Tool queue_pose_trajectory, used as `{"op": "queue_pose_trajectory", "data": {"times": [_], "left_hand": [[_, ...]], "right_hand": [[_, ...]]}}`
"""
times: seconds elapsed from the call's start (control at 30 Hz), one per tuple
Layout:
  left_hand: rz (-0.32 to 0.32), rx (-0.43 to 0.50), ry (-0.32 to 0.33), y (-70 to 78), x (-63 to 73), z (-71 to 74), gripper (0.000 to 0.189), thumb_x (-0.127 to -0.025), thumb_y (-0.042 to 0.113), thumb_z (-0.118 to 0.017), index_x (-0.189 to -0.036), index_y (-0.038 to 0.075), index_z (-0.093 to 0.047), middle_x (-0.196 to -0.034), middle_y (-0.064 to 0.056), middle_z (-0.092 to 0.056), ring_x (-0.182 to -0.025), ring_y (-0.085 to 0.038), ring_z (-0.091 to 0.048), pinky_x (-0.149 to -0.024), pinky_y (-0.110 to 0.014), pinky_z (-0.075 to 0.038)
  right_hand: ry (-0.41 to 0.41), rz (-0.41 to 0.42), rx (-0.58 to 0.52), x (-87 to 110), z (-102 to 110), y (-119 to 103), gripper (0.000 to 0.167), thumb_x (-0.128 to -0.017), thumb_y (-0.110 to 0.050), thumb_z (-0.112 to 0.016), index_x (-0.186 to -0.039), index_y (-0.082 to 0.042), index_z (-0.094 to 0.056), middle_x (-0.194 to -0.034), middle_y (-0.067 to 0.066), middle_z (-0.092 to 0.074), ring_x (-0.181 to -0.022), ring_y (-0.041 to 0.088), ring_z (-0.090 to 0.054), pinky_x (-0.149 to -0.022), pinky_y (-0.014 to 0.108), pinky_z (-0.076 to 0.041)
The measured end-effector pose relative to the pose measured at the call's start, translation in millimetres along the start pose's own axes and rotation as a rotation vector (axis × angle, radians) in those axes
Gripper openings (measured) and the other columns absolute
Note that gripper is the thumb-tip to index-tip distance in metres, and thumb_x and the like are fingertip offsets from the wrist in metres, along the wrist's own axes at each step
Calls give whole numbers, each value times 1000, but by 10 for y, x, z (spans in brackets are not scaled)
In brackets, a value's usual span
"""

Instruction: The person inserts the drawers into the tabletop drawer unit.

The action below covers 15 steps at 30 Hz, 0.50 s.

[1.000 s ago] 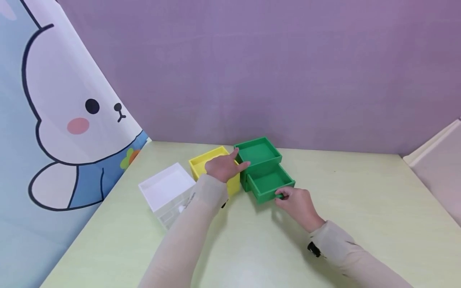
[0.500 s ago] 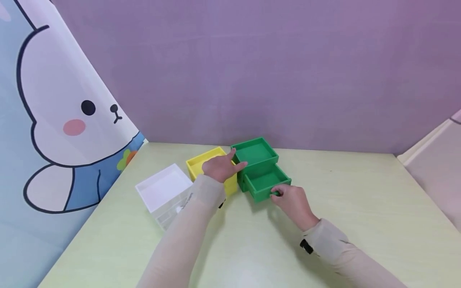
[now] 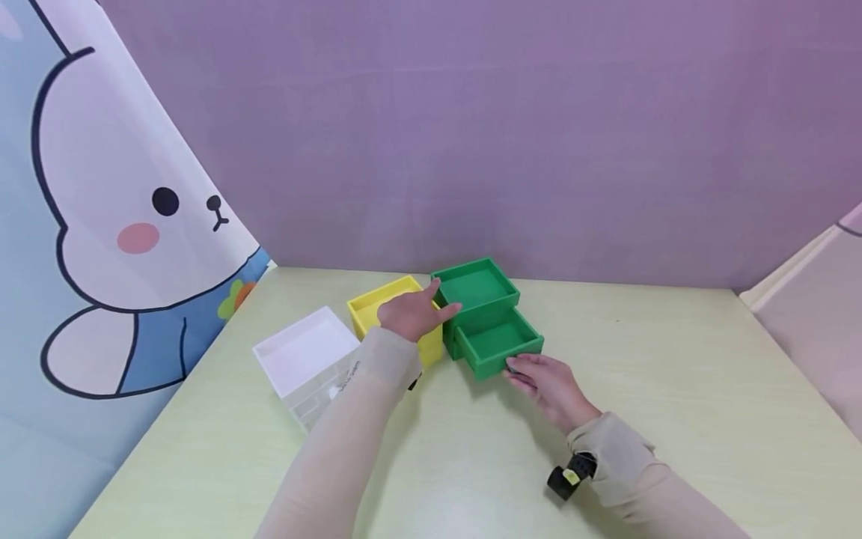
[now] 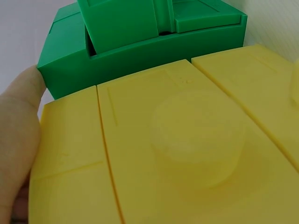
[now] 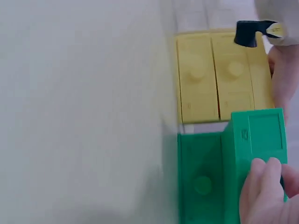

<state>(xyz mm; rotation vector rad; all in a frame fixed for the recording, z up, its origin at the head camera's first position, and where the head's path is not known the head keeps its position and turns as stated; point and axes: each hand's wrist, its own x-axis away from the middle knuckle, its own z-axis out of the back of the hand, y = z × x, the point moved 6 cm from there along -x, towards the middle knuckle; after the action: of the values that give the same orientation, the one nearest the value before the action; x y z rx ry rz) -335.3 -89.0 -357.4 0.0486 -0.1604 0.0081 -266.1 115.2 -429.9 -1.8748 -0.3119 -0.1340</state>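
Note:
A small green drawer cabinet (image 3: 477,287) stands at the table's back, its middle drawer (image 3: 500,343) pulled out and bare inside. My right hand (image 3: 548,385) pinches that drawer's front knob; the fingers mostly hide the knob in the right wrist view, where the hand (image 5: 268,193) lies against the drawer front. My left hand (image 3: 412,314) reaches over the yellow drawer cabinet (image 3: 387,299), thumb and forefinger spread toward the green cabinet. In the left wrist view, a digit of the left hand (image 4: 21,112) touches the green cabinet's corner (image 4: 56,74).
A white drawer cabinet (image 3: 306,355) stands left of the yellow one, partly behind the left sleeve (image 3: 360,419). The pale table (image 3: 673,359) meets a purple backdrop (image 3: 539,135). A cartoon cloth (image 3: 114,224) hangs at left, and a pale panel (image 3: 821,299) at right.
The right wrist has turned, bringing its black camera further into view, and the right fingers have shifted at the knob. The left hand and the pulled-out drawer look much the same.

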Motion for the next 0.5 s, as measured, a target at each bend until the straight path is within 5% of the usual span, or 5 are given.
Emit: {"op": "queue_pose_trajectory", "data": {"times": [0.2,0.5], "left_hand": [[12,6,-3,-6,27,8,75,-88,76,-30,-152,40,-17,-49,1,-32,-42,-12,-20,-45,-26,-18],[-6,26,6,-14,25,4,76,-87,76,-31,-152,39,-17,-49,1,-32,-41,-12,-20,-45,-26,-18]], "right_hand": [[10,-97,-299,55,-52,69,14,-98,4,-45,-99,-1,-58,-85,4,-64,-82,8,-66,-84,15,-46],[83,-23,-225,9,-64,70,17,-95,6,-50,-86,-4,-61,-77,2,-62,-75,7,-67,-77,15,-48]]}}
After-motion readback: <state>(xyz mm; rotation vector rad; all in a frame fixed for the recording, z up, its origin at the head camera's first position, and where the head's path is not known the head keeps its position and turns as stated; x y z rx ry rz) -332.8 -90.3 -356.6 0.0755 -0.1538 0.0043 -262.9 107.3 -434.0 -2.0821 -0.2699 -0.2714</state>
